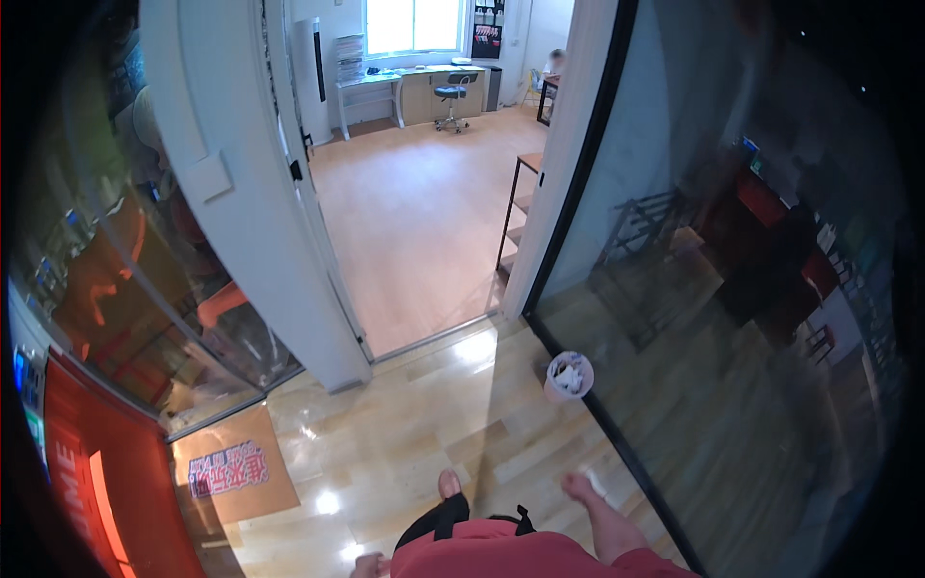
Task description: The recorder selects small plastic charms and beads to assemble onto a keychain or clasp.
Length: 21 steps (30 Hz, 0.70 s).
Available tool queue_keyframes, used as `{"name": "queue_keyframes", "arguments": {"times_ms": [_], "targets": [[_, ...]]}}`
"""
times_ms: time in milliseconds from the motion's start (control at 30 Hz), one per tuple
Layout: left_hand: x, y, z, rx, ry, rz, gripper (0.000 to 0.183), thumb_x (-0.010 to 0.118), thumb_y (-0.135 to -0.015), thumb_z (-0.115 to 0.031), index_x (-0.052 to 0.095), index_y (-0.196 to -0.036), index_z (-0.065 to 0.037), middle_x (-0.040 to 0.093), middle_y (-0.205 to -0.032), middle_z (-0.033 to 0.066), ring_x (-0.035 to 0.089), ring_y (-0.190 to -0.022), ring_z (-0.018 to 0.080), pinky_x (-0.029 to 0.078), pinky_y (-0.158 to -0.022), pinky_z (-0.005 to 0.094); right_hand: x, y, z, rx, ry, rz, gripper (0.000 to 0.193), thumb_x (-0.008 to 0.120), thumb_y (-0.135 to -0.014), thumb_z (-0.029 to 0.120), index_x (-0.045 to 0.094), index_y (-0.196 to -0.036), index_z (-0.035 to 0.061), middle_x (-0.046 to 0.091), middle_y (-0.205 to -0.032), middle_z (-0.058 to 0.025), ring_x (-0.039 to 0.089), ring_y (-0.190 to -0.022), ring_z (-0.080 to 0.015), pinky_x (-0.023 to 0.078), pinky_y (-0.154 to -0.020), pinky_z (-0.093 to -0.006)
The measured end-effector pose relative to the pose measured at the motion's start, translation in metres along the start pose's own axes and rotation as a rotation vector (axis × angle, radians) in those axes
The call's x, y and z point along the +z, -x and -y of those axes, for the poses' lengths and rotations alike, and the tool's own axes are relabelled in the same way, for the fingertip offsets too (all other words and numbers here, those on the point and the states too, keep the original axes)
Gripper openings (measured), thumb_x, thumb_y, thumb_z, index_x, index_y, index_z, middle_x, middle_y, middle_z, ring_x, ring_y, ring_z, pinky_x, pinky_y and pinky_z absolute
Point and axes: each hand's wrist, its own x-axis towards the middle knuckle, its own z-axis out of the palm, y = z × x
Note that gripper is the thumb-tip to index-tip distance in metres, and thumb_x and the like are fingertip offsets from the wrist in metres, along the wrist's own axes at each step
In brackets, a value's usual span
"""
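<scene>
My right hand [578, 486] hangs beside my body on the right, over the wood floor, with its fingers curled in and nothing visible in them. At the lower edge, my left hand [370, 565] shows only in part beside my red shirt [511, 557], and its fingers are too small and cut off to read. Neither hand touches anything that I can see. Closest to the right hand stands a small pale waste bin [569, 377] with crumpled white paper in it, against the dark-framed glass wall.
Ahead is an open doorway [424, 351] into a bright room with a desk [414, 71], an office chair [452, 94] and a shelf rack [520, 207]. A dark glass panel [694, 318] runs along the right. An orange mat [238, 462] and a red panel [96, 472] lie left.
</scene>
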Motion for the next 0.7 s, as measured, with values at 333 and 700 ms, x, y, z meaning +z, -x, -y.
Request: {"name": "queue_keyframes", "arguments": {"times_ms": [333, 700], "targets": [[0.144, -0.063, -0.416, 0.323, 0.123, 0.111, 0.027, 0.059, -0.093, -0.019, 0.061, -0.112, 0.001, 0.068, -0.092, 0.0135, 0.068, -0.084, 0.0234, 0.058, -0.071, 0.0333, 0.044, -0.091, -0.112, 0.073, -0.216, 0.468, 0.021, 0.066, -0.079, 0.029, 0.071, -0.085, 0.0098, 0.07, -0.081, -0.0065, 0.066, -0.074, -0.0195, 0.053, -0.072, -0.0376], [0.15, -0.15, -0.574, 0.116, -0.528, -0.269, 0.028, 0.07, -0.081, -0.022, 0.068, -0.098, -0.001, 0.07, -0.095, 0.0114, 0.069, -0.084, 0.0217, 0.057, -0.072, 0.032, -0.095, -0.564, 0.327, 0.041, 0.192, 0.267, 0.033, 0.057, -0.076, 0.024, 0.073, -0.093, 0.0012, 0.069, -0.089, -0.0232, 0.068, -0.088, -0.0365, 0.053, -0.082, -0.0437]]}}
